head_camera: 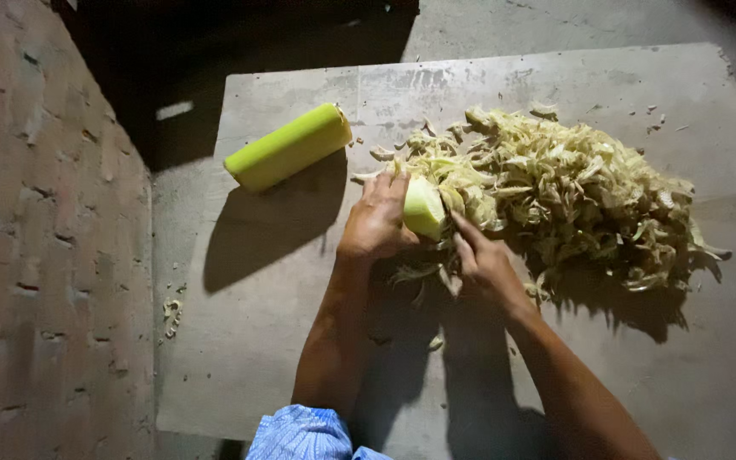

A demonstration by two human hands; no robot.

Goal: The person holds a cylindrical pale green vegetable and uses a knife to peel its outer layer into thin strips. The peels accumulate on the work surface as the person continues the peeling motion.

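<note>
Pale stalk piece [423,207] was gripped by left hand [375,223] at the shavings pile [572,200]; right hand [483,260] was curled beside it, grasp unclear. Strokes best kept shallow, away from fingers.

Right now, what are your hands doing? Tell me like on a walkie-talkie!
Left hand gripping pale green chunk. Right hand closed beside it, tool not visible. Shred pile crowding right side; whole green piece lying apart, left.
</note>
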